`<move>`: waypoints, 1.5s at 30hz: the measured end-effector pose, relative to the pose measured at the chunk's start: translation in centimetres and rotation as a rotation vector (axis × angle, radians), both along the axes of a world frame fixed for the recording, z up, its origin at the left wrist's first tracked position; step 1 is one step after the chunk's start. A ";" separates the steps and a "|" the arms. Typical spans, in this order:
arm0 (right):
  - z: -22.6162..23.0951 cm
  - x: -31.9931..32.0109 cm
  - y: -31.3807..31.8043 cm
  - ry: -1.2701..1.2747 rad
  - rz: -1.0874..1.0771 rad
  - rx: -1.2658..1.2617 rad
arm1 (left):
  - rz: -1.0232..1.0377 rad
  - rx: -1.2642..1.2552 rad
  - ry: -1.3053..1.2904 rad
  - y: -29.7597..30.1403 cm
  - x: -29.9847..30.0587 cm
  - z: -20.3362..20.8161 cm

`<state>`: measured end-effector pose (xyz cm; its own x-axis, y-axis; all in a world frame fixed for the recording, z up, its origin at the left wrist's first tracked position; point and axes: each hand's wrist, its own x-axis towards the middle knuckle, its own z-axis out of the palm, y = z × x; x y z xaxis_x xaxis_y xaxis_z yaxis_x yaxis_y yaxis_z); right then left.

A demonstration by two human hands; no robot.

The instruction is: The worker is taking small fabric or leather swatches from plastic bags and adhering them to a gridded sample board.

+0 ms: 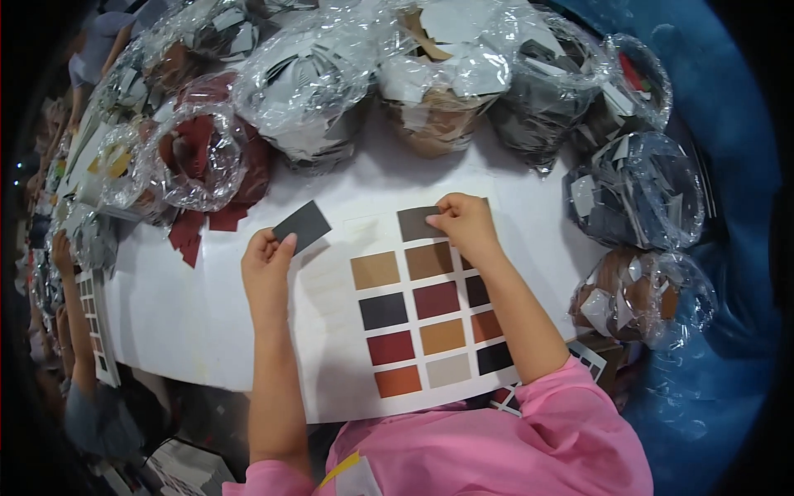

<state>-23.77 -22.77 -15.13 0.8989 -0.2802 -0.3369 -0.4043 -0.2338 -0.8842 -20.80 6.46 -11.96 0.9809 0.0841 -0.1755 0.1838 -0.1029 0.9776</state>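
Clear plastic bags [302,124] arc across top and right of frame, holding cut pieces: dark-red pieces [192,153] upper left, white pieces [299,70] top, brown pieces [637,293] right. Left hand [266,263], centre-left: thumb and fingers closed on dark grey swatch [306,225], lower-left corner. Right hand [467,227], centre: thumb on brown-grey swatch [416,225], top of swatch sheet [331,372]; can't tell if pinched or pressed.

The left hand [269,255] is being held pinched beside the upper left of the sheet [327,393]; the right hand [467,231] is being held pinched over its upper right, thumb against fingers.
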 end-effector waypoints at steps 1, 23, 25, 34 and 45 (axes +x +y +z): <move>0.0 -0.2 -0.5 -0.010 0.005 -0.049 | -0.024 -0.011 0.003 0.0 0.0 0.1; 2.1 -0.4 0.5 0.023 -0.023 -0.377 | -0.284 0.242 0.156 -7.0 0.8 -1.1; 2.0 -0.4 0.4 0.019 -0.024 -0.364 | -0.306 0.315 0.133 -7.0 1.0 -1.4; 1.9 -2.3 1.4 -0.130 0.112 -0.358 | -0.336 0.499 0.053 -7.9 0.8 -0.8; 1.5 -3.5 3.4 -0.339 0.457 -0.650 | -0.332 0.553 0.023 -8.7 0.3 -0.2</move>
<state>-27.29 -19.41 -13.61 0.9934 0.0892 0.0718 0.1143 -0.8105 -0.5744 -20.46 -2.27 -12.16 0.9668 -0.1386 -0.2148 0.0763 -0.6456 0.7598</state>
